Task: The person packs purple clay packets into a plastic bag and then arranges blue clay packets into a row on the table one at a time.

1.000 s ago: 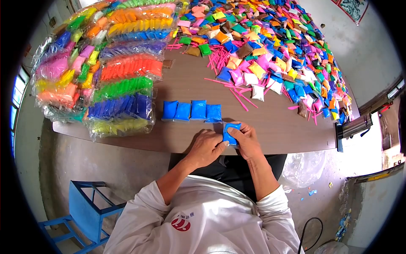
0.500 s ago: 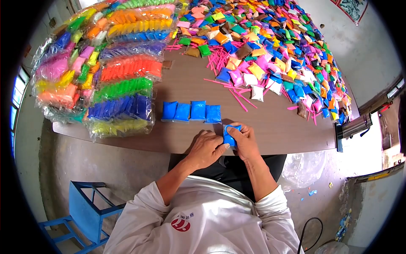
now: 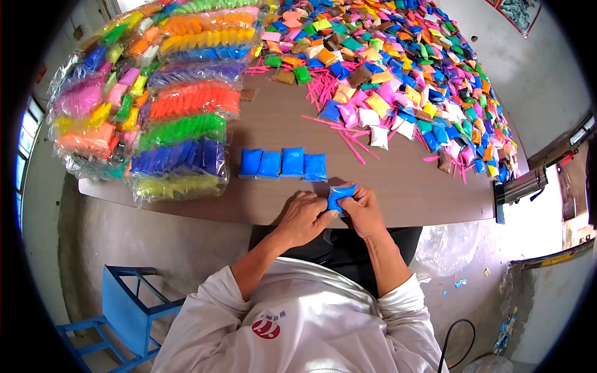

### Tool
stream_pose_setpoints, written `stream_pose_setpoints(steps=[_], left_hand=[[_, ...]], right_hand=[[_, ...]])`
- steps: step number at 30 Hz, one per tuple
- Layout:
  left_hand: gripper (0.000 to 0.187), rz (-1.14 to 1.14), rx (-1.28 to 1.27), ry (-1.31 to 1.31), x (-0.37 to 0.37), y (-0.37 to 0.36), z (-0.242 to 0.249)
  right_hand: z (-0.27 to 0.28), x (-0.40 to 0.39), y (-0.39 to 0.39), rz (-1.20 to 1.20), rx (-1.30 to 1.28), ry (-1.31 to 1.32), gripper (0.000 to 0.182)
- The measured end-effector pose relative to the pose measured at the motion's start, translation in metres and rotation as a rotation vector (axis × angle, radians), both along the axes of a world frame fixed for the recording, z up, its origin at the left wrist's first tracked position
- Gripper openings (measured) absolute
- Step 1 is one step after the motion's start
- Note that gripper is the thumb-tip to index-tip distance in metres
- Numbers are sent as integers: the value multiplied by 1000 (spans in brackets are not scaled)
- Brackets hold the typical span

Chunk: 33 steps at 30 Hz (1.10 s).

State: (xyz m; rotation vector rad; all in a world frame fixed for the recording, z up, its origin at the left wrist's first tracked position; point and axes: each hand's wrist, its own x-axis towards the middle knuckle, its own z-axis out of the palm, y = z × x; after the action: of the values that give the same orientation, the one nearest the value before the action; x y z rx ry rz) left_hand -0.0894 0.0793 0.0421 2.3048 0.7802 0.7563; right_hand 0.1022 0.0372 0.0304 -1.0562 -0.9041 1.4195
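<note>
A small blue packet (image 3: 339, 195) in clear film is held between my two hands at the table's near edge. My right hand (image 3: 364, 214) pinches its right side, with the thumb lying across the front. My left hand (image 3: 303, 219) is closed at the packet's lower left, its thumb tip against the bottom corner and its other fingers curled. Just beyond my hands, several similar blue packets (image 3: 292, 162) lie side by side in a short row on the brown table (image 3: 273, 115).
Clear bags of packets sorted by colour (image 3: 180, 130) are stacked on the left. A large heap of loose multicoloured packets (image 3: 398, 68) covers the far right, with pink sticks (image 3: 353, 144) at its edge. A metal fitting (image 3: 521, 185) juts from the right corner; a blue chair (image 3: 127, 311) stands lower left.
My right thumb has slid down the packet, uncovering more of its upper face. The packet is tilted slightly differently; my left hand has barely moved. The row of blue packets is unchanged.
</note>
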Motion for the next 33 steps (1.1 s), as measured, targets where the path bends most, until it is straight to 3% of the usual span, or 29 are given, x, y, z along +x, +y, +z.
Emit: stream_pose_setpoints(steps=[2, 4, 14, 20, 33], left_hand=[[24, 20, -14, -25, 0, 1, -2], [23, 34, -18, -26, 0, 0, -1], [22, 31, 45, 22, 0, -3, -5], [23, 37, 32, 5, 1, -3, -1], [21, 31, 29, -33, 1, -3, -4]], right_hand=[[9, 2, 1, 7, -33, 1, 16], [19, 4, 1, 80, -6, 165, 14], [9, -10, 1, -67, 69, 51, 15], [11, -5, 5, -16, -6, 168, 21], [2, 0, 8, 71, 19, -6, 18]])
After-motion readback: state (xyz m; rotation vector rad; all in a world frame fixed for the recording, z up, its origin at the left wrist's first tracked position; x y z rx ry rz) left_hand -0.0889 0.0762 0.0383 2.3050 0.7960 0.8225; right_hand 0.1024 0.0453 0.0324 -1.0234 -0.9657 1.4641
